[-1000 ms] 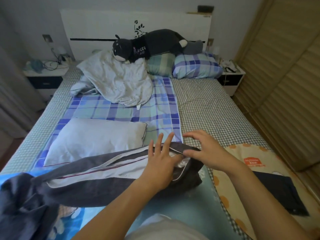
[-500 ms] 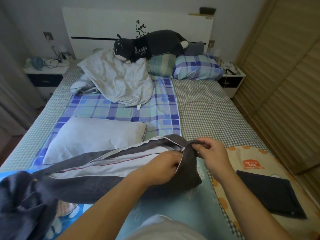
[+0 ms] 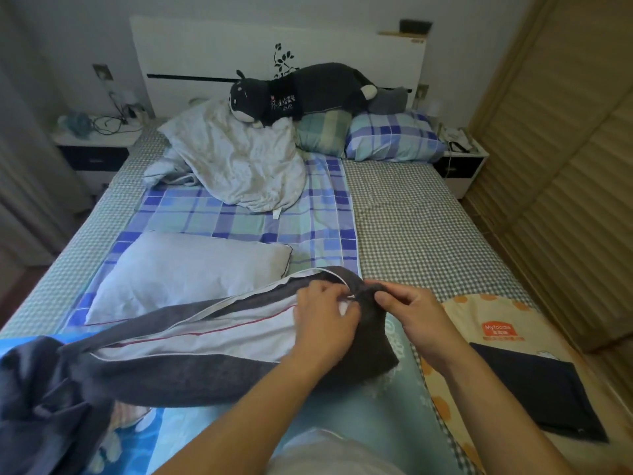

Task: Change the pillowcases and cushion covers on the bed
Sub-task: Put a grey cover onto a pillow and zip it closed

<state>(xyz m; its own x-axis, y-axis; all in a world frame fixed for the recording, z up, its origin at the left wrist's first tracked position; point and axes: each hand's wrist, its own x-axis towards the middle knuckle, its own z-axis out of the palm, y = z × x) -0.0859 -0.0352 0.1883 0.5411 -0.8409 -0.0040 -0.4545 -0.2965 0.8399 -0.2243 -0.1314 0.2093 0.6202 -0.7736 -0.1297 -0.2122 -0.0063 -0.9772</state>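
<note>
Left hand: left hand (image 3: 323, 318) rests on the right end of the dark grey fabric cushion cover (image 3: 212, 375), fingers curled, pinching at the white zip edge (image 3: 239, 298) near the corner.
Right hand: right hand (image 3: 409, 313) pinches the dark corner of the same cover, thumb and fingers curled tight on the cloth, just at 3 o'clock of the left hand; the two nearly touch.
Cover: long, lying across the foot of the bed (image 3: 421, 228), its left end bunched at 8 o'clock of the view; zip opening gapes along the top.
Insert: white inner cushion with a thin red piping line (image 3: 222, 332) shows through the opening, inside the cover.
Bare pillow: pale white uncovered pillow (image 3: 191, 272) lies at 11 o'clock of the hands, just beyond the cover, on the blue-and-green checked sheet (image 3: 239, 221).
Crumpled case: rumpled white pillowcase or pillow (image 3: 239, 159) at 12 o'clock, near the headboard (image 3: 205, 49); cannot tell which.
Plush: dark grey plush animal toy (image 3: 308, 89) lies over it and over a green checked pillow (image 3: 322, 132).
Covered pillow: blue checked pillow (image 3: 394, 138) at 1 o'clock, touching the green one.
Folded cloth: flat dark navy folded fabric (image 3: 541, 392) at 4 o'clock, on an orange-dotted cream mat (image 3: 479, 317).
Nightstands: white nightstand with a dark drawer (image 3: 96, 149) at 10 o'clock, another (image 3: 462, 162) at 2 o'clock.
</note>
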